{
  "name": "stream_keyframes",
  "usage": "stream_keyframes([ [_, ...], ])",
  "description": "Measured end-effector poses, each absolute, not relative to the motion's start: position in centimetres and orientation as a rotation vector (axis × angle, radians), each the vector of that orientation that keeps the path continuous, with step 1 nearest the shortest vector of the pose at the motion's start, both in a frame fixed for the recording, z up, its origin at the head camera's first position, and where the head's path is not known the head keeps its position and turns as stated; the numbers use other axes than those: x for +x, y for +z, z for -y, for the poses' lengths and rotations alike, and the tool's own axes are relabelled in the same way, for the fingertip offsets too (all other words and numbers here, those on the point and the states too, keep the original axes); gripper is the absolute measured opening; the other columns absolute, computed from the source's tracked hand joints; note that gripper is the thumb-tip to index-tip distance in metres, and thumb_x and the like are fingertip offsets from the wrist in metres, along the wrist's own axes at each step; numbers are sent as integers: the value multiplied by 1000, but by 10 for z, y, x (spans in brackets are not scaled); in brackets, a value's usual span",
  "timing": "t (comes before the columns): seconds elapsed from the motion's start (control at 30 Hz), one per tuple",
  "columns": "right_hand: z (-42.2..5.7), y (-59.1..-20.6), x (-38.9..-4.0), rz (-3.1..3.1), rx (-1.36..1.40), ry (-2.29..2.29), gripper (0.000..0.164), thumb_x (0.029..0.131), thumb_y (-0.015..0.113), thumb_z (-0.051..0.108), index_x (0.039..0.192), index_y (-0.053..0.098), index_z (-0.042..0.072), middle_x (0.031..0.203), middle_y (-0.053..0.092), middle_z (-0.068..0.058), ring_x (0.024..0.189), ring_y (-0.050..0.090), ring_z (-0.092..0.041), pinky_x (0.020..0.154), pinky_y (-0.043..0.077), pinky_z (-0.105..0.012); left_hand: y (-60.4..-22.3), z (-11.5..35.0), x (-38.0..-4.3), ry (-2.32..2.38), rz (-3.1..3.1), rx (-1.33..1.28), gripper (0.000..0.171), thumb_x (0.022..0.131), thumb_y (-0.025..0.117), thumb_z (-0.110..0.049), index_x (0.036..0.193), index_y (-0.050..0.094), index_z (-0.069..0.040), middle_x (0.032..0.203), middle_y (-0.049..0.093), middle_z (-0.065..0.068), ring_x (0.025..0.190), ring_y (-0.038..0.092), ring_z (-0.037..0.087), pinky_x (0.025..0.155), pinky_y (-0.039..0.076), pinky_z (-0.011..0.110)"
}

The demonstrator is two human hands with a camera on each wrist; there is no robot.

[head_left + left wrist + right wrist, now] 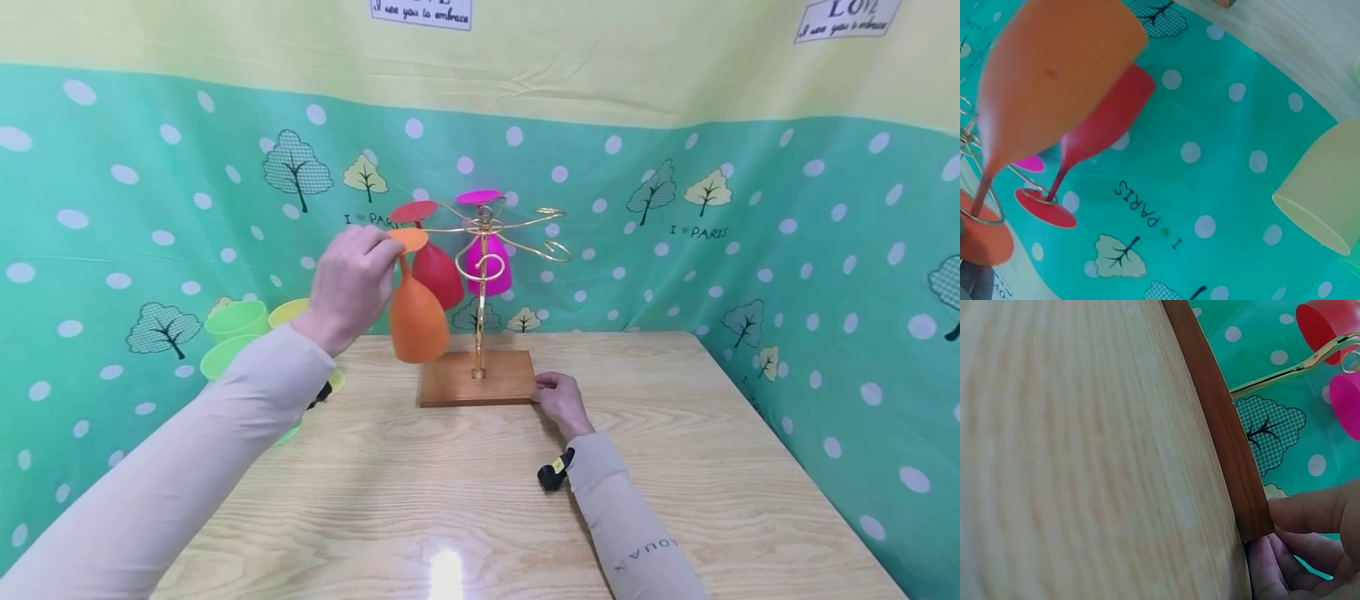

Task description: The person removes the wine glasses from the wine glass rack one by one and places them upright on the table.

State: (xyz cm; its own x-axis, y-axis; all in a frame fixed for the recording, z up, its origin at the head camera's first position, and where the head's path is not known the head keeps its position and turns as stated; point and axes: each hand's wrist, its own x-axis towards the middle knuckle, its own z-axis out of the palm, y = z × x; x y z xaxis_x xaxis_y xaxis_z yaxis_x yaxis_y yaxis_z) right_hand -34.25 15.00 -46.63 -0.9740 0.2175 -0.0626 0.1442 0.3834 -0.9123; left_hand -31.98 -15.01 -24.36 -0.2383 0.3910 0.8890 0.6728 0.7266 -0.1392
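Note:
My left hand pinches the foot of an orange plastic wine glass that hangs upside down. In the left wrist view, its stem sits within a gold wire loop of the rack. Beside it, a red wine glass hangs from another loop, and a magenta one hangs at the back. The gold glass rack stands upright on a brown wooden base. My right hand grips the front right corner of that base, thumb and fingers around its edge in the right wrist view.
Green cups or glasses and a yellow one stand at the table's left, partly hidden by my left arm. Bare gold loops stick out on the rack's right and front. A patterned cloth hangs behind the wooden table.

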Motion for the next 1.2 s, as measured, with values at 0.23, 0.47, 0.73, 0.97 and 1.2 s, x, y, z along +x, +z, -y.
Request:
stream_keyframes([
  [0.23,-150,-466,-342,2563,-332,1661,37,83,63,0,120,62,0,111,62,-15,103,57,-28,89,46,-39,-238,151,-322,-336,1829,-824,14,82,60,12,89,69,5,84,63,17,78,59,34,70,51,42],
  [0.47,-150,-467,-343,2558,-327,1669,37,83,63,-1,120,62,0,111,62,-15,103,56,-28,89,46,-40,-234,149,-330,-337,1881,-747,16,83,57,11,90,70,5,82,61,17,78,56,33,68,49,42],
  [0.73,-151,-466,-340,2542,-299,1639,35,82,63,-3,117,63,-2,107,63,-15,100,57,-28,85,48,-38,-224,135,-334,-425,1948,-694,15,85,57,8,89,71,4,84,63,17,82,56,32,72,50,40],
  [0.97,-151,-468,-340,2543,-310,1665,37,83,63,-1,119,62,-1,110,62,-15,103,57,-28,89,46,-39,-221,121,-329,-519,1973,-681,15,85,59,8,90,72,3,84,64,14,85,58,30,75,52,41],
  [1.2,-152,-468,-341,2553,-297,1681,38,83,63,-1,121,61,-1,113,61,-15,104,56,-28,90,46,-39,-223,115,-325,-542,1957,-745,16,86,58,7,93,72,3,86,65,14,86,58,30,78,52,38],
])
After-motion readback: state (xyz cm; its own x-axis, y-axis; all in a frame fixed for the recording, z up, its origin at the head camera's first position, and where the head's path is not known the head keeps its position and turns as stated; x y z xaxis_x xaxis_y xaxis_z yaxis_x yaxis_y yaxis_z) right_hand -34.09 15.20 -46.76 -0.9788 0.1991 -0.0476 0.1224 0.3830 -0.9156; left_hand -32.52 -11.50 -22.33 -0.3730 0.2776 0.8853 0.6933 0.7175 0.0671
